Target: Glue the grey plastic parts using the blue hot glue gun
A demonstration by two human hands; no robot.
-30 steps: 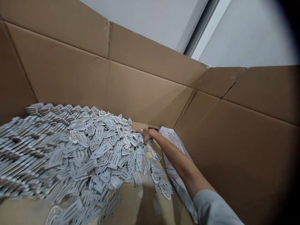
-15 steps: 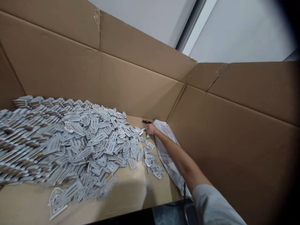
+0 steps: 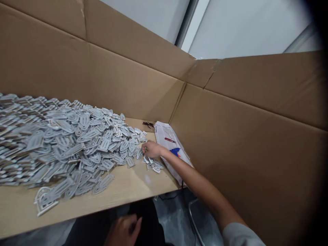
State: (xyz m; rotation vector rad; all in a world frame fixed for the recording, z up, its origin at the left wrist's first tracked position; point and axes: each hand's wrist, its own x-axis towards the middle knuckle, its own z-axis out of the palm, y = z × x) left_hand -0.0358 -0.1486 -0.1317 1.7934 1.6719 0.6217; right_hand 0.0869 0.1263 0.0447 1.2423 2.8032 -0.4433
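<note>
A wide heap of flat grey-white pieces (image 3: pixel 87 136) with slots and pointed ends covers the left and middle of the wooden table (image 3: pixel 128 186). My right hand (image 3: pixel 151 149) is at the heap's right end, its fingers closed; whatever they hold is too small to name. Several loose pieces (image 3: pixel 153 164) lie just below that hand. My left hand (image 3: pixel 125 230) is low in the view, over my lap and off the table's front edge. Its fingers are curled and the thumb is apart from them, with nothing visible in it.
Tall cardboard walls (image 3: pixel 133 82) close off the back and right. Along the right side lies a white sheet (image 3: pixel 162 135) with a red pen-like item (image 3: pixel 170 140) and a blue object (image 3: pixel 175 151). Dark scraps (image 3: pixel 148 124) lie at the back corner.
My right hand has come nearer, from the back corner to beside the loose pieces. My left hand has come into view at the bottom. The view has shifted right and down.
</note>
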